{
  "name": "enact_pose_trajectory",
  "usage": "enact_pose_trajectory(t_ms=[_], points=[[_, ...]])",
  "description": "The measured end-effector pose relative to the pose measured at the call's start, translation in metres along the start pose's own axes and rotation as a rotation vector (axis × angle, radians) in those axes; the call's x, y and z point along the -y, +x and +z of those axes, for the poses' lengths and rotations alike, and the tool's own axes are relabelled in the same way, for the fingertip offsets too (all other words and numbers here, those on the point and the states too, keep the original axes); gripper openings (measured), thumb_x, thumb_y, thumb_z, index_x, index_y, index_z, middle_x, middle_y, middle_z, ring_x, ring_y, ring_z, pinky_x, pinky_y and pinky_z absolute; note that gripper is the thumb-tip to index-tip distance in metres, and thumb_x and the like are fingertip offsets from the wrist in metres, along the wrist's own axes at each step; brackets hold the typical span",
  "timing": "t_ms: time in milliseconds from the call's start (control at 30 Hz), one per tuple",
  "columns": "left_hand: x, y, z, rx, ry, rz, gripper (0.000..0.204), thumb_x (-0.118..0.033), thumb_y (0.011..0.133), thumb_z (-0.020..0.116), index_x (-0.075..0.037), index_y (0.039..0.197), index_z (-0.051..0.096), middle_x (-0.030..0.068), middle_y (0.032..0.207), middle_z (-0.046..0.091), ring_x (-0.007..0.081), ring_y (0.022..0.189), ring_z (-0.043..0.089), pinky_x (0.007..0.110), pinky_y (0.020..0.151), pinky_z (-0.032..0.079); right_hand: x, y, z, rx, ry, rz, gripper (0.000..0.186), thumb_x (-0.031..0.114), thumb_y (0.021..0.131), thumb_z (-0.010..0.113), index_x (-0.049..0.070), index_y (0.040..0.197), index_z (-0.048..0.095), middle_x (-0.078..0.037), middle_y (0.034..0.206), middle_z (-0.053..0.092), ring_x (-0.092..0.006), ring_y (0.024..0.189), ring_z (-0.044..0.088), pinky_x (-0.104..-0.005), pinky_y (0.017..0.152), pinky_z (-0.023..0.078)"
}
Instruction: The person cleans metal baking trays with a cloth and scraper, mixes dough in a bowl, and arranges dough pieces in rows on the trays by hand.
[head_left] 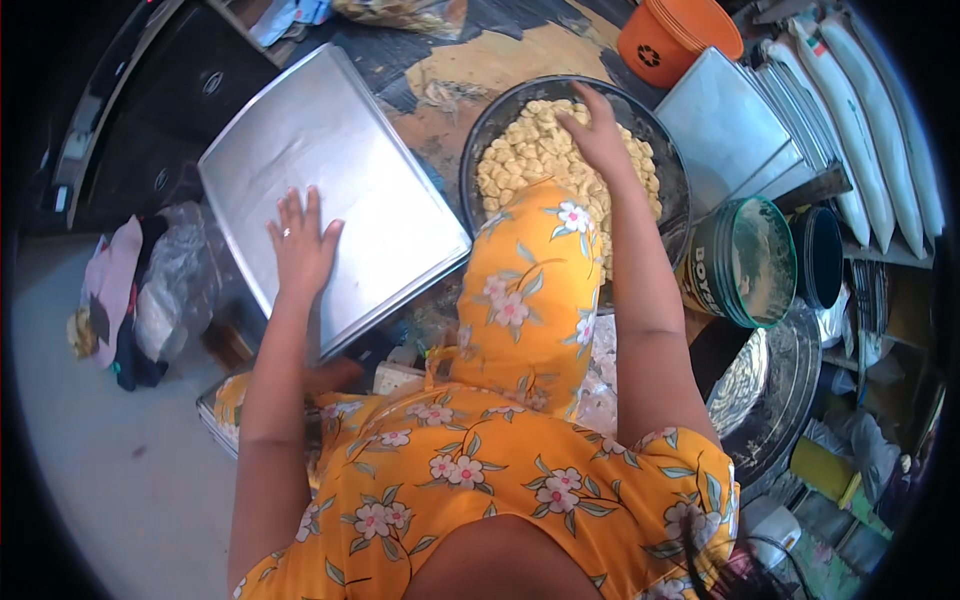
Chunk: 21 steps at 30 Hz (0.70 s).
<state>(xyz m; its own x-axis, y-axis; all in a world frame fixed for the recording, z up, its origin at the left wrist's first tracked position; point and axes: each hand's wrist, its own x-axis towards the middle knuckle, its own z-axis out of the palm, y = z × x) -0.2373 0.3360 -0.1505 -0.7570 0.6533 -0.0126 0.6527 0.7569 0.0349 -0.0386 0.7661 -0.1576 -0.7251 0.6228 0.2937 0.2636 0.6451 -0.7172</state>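
My left hand (pixel 305 250) lies with fingers spread on a shiny rectangular metal baking tray (pixel 320 140), which is tilted. A ring shows on one finger. No raised pieces are visible on the tray's surface. To its right stands a wide black basin (pixel 676 150) holding many small pale dough balls (pixel 515 155). My right hand (pixel 600 135) is over the basin's far part, thumb and fingers apart, with nothing seen in it. Whether its fingertips touch the dough cannot be made out. My knee, in yellow floral cloth (pixel 525 290), covers the basin's near left part.
Beyond the basin is an orange bucket (pixel 655 45). At right stand more metal trays (pixel 725 120), long white sacks (pixel 870 120), a green-rimmed bucket (pixel 705 270) and a dark bucket (pixel 820 250). A black cabinet (pixel 160 130) and a clear plastic bag (pixel 175 295) are at left.
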Motion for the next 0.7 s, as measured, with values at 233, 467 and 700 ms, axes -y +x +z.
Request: enact_pose_trajectory(t_ms=[233, 467, 700], points=[[-0.159, 0.091, -0.035, -0.222, -0.440, 0.485, 0.059, -0.039, 0.093, 0.060, -0.011, 0.143, 0.047, 0.0245, 0.155, 0.027, 0.0443, 0.145, 0.019, 0.053, 0.117, 0.015, -0.283, -0.178, -0.003, -0.048, -0.497, 1.112, 0.102, 0.064, 0.071, 0.073, 0.022, 0.153, 0.030, -0.029, 0.154, 0.024, -0.0485, 0.143, 0.021, -0.0623, 0.108, 0.031], [-0.287, 0.215, 0.043, 0.717, -0.432, 0.566, 0.059, -0.043, 0.089, 0.062, -0.004, 0.133, 0.055, 0.0231, 0.139, 0.050, 0.0381, 0.128, 0.049, 0.041, 0.105, 0.041, -0.164, -0.196, 0.086, 0.530, -0.235, 0.651, 0.069, 0.047, 0.078, 0.072, 0.019, 0.137, 0.050, -0.026, 0.149, 0.027, -0.0490, 0.136, 0.025, -0.0692, 0.101, 0.033], [-0.327, 0.205, 0.164, 0.808, -0.220, 0.078, 0.063, -0.033, 0.090, 0.056, -0.009, 0.146, 0.042, 0.0218, 0.158, 0.023, 0.0414, 0.140, 0.033, 0.056, 0.109, 0.033, -0.245, -0.120, 0.033, -0.053, -0.449, 0.812, 0.077, 0.056, 0.072, 0.074, 0.009, 0.131, 0.058, -0.021, 0.148, 0.033, -0.0448, 0.136, 0.034, -0.0538, 0.109, 0.033]])
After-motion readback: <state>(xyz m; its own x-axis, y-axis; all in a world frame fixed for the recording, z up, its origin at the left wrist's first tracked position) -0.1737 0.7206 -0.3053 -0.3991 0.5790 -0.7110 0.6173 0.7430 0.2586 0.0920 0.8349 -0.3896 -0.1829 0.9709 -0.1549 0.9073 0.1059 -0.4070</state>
